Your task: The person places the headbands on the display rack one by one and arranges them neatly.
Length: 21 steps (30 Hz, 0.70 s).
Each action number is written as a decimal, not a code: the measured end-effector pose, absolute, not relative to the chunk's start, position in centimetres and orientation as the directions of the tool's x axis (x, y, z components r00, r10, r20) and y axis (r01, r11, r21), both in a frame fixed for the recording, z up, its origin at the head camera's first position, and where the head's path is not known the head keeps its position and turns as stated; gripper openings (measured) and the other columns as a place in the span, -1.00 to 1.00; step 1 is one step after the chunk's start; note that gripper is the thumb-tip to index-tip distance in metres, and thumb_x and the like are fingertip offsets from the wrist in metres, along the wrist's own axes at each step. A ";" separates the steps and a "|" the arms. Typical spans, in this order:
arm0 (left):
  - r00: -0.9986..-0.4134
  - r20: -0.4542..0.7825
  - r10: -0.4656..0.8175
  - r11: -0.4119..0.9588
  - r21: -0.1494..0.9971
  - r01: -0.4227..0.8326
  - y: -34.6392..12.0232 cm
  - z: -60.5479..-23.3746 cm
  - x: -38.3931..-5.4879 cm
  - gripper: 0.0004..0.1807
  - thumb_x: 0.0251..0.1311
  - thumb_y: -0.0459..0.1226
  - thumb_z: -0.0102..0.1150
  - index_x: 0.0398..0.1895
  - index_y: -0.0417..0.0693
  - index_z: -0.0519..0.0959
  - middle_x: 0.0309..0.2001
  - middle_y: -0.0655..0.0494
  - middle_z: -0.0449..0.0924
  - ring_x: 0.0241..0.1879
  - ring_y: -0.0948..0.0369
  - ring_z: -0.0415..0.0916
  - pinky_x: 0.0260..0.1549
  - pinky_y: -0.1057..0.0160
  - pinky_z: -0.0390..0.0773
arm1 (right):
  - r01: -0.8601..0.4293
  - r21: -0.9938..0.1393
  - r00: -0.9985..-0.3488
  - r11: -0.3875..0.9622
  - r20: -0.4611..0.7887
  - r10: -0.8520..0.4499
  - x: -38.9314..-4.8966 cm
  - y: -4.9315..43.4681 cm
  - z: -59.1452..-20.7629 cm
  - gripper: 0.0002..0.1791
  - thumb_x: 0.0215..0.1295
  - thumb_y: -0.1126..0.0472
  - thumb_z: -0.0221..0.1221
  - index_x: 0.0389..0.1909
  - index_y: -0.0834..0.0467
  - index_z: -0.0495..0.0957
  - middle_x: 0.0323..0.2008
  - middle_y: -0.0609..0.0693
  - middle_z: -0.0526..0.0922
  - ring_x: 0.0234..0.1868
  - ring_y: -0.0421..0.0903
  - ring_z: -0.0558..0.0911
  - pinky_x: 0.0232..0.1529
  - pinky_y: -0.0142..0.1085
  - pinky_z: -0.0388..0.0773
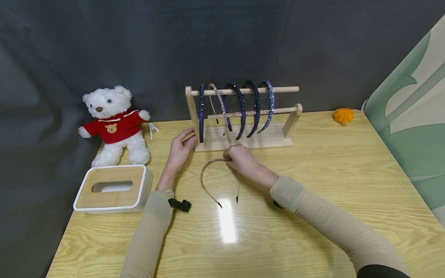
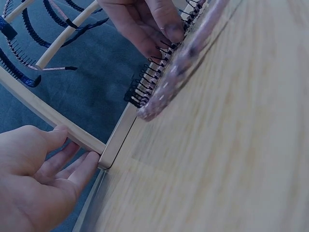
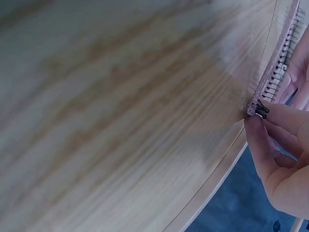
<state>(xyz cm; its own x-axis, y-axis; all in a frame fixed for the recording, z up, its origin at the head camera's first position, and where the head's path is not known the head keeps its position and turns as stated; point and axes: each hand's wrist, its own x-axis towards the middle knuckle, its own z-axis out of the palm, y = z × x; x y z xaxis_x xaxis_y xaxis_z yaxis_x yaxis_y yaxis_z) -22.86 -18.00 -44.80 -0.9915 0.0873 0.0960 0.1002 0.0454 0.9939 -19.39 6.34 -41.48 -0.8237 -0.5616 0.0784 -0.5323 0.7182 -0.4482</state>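
Observation:
A pinkish headband (image 1: 202, 175) with a row of small teeth is over the table in front of the rack, its two dark-tipped ends toward me. My right hand (image 1: 241, 160) pinches its curved top between thumb and fingers; the hand hides part of the band. In the left wrist view, the toothed side of the headband (image 2: 166, 89) faces the right fingers. My left hand (image 1: 180, 148) holds the left end post of the wooden headband rack (image 1: 243, 144), thumb and fingers at its lower part. On the rack's bars hang several headbands, dark blue, pink and glittery blue (image 1: 271, 102).
A white teddy bear in a red sweater (image 1: 116, 127) sits at the left, beside a small white object (image 1: 153, 130). Nearer me stands a tissue box with a wooden lid (image 1: 111, 202). An orange fluffy ball (image 1: 343, 116) lies at the back right. A dark curtain (image 1: 156, 46) hangs behind.

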 end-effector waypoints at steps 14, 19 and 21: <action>-0.991 0.100 0.085 0.044 0.994 0.104 -18.0 -44.8 -22.9 -0.53 0.62 -0.48 0.01 0.52 -0.36 0.40 0.47 -0.30 0.41 0.38 -0.19 0.50 0.31 0.17 0.63 | -0.479 -0.523 -0.855 0.704 0.098 -0.509 -18.9 7.6 -40.6 -0.80 0.25 0.57 0.32 -0.13 0.40 0.77 -0.24 0.21 0.81 -0.25 0.06 0.80 -0.13 -0.25 0.83; -0.991 0.101 0.089 0.048 0.993 0.106 -18.0 -44.9 -22.9 -0.53 0.62 -0.48 0.01 0.52 -0.36 0.40 0.47 -0.29 0.40 0.38 -0.19 0.50 0.31 0.17 0.62 | -0.490 -0.508 -0.851 0.708 0.104 -0.515 -18.7 8.0 -40.2 -0.84 0.29 0.55 0.33 -0.14 0.41 0.77 -0.25 0.23 0.81 -0.27 0.06 0.79 -0.17 -0.26 0.82; -0.991 0.099 0.090 0.053 0.993 0.104 -18.0 -44.9 -22.9 -0.53 0.62 -0.48 0.01 0.52 -0.36 0.40 0.48 -0.29 0.40 0.38 -0.19 0.50 0.31 0.18 0.62 | -0.504 -0.501 -0.844 0.704 0.114 -0.524 -18.6 8.1 -40.0 -0.88 0.30 0.55 0.33 -0.19 0.41 0.77 -0.29 0.21 0.81 -0.34 0.02 0.77 -0.25 -0.31 0.80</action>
